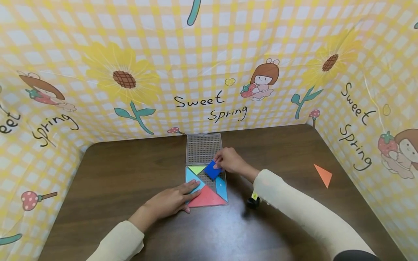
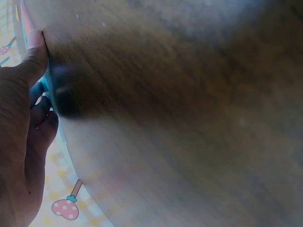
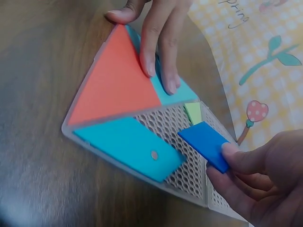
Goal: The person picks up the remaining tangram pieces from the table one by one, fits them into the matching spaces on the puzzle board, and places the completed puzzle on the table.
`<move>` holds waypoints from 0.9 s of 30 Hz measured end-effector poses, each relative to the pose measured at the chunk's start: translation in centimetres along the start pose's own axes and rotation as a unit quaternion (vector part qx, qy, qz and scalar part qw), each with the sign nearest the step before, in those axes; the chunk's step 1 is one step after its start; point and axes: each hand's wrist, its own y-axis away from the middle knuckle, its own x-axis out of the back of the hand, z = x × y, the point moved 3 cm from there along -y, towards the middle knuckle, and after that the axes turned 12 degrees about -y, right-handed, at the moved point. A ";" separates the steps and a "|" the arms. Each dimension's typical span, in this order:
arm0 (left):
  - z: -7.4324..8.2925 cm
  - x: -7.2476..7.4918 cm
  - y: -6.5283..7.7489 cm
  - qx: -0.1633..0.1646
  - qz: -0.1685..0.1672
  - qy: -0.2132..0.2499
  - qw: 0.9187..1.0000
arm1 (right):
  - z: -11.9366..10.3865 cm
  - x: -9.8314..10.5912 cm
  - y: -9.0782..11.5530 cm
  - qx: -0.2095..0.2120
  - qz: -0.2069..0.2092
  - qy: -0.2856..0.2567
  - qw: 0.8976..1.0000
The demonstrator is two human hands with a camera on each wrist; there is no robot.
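My right hand (image 1: 230, 159) pinches a dark blue square tangram piece (image 3: 203, 144) between thumb and fingers, tilted over the perforated bed of a clear case (image 3: 191, 179). Lying flat in that case are a large red triangle (image 1: 207, 197), a large light blue triangle (image 1: 192, 177), a light blue parallelogram (image 3: 128, 146) and a small green triangle (image 1: 197, 169). Outstretched fingers of my left hand (image 1: 173, 197) rest on the red and light blue triangles. Its thumb (image 2: 35, 54) lies at the case's near left corner.
The case's perforated lid (image 1: 204, 148) lies folded back toward the rear wall. An orange triangle (image 1: 324, 175) sits apart on the right of the brown table (image 1: 130, 166). Yellow checked cloth (image 1: 183, 65) walls the table's back and sides.
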 end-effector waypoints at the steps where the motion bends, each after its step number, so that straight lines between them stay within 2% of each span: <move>1: 0.0 0.0 0.0 0.001 -0.002 0.000 1.000 | 0.0 -0.2 -0.1 0.002 -0.002 0.000 1.000; 9: 0.0 0.2 -0.1 -0.002 -0.002 0.002 1.000 | -0.3 -1.9 -0.4 0.003 -0.018 -0.010 1.000; 13: 0.1 0.2 0.0 -0.005 0.000 -0.001 1.000 | -0.1 -2.4 -0.7 -0.014 -0.015 -0.013 1.000; 17: 0.1 0.2 0.0 -0.005 0.000 0.002 1.000 | -0.2 -2.6 -0.9 -0.032 -0.012 -0.002 0.999; 27: 0.0 0.1 0.0 -0.002 0.000 0.008 1.000 | -1.0 -3.0 -0.7 -0.021 0.004 0.061 0.998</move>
